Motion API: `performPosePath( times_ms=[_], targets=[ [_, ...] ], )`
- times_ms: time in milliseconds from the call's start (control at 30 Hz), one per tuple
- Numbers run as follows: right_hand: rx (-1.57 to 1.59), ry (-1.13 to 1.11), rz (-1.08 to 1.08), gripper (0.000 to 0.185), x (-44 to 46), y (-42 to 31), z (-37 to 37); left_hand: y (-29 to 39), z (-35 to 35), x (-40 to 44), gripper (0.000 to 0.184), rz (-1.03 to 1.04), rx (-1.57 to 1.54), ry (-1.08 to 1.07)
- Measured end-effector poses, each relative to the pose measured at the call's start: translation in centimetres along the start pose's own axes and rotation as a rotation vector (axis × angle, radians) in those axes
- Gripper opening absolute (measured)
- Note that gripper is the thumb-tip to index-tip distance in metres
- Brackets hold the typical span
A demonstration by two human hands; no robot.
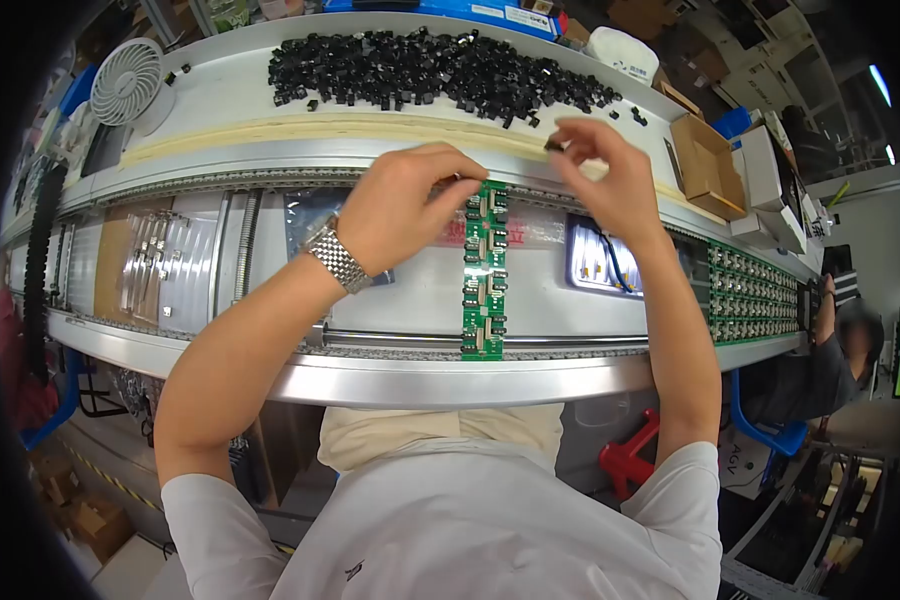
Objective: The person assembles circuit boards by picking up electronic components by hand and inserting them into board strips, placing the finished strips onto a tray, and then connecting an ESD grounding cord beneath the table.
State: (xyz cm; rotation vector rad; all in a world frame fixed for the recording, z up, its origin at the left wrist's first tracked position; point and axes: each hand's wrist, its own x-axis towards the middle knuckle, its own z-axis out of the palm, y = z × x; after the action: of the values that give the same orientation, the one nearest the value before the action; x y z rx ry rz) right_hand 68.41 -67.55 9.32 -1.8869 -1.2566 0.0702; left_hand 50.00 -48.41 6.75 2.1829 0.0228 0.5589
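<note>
My left hand (410, 205), with a metal watch (337, 256) on its wrist, is at the upper end of a long green circuit board (484, 290). Its thumb and index finger come together at the board's top edge; what they hold, if anything, is too small to tell. The board lies across the two rails of the conveyor and carries small black and pale connectors. To the right of the board's upper end, my right hand (610, 180) is raised, pinching a small black part (554, 146) between thumb and index finger. A large pile of black parts (420, 72) lies in the white tray beyond.
Several green boards (753, 293) sit side by side on the conveyor at right. A white fan (127, 82) stands at far left, an open cardboard box (707, 165) at right. The metal front rail (450, 384) runs before me. A co-worker (820, 365) is at far right.
</note>
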Motion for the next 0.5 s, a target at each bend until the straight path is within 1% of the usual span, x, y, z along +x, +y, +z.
performPosePath(
  times_ms=[33,100,133,267,300,433,467,500],
  targets=[
    [0.009,-0.002,-0.008,0.037,-0.9,-1.4,0.2,0.9,0.3,0.0,0.017,-0.139,-0.197,-0.031],
    [-0.036,-0.027,-0.226,0.037,-2.3,-3.9,0.8,2.1,0.6,-0.2,0.018,-0.426,-0.597,-0.1],
    [-0.024,-0.026,-0.216,0.037,-2.4,-4.4,1.1,2.3,0.4,-0.4,0.018,-0.439,-0.591,-0.107],
    [-0.152,-0.003,-0.404,0.036,-3.2,-5.5,1.8,2.9,0.1,-0.4,0.021,-0.551,-0.805,-0.149],
    [-0.134,-0.01,-0.37,0.033,-3.4,-5.4,1.9,2.7,0.2,-0.4,0.021,-0.572,-0.804,-0.16],
    [-0.118,0.004,-0.251,0.027,-2.9,-4.1,0.7,0.8,0.4,-0.6,0.021,-0.364,-0.571,0.016],
    [-0.115,0.011,-0.235,0.026,-2.7,-3.1,0.2,0.6,0.3,-0.9,0.021,-0.387,-0.569,0.004],
    [-0.113,0.021,-0.219,0.025,-2.5,-2.0,-0.3,0.5,0.1,-1.1,0.022,-0.354,-0.429,-0.02]
  ],
)
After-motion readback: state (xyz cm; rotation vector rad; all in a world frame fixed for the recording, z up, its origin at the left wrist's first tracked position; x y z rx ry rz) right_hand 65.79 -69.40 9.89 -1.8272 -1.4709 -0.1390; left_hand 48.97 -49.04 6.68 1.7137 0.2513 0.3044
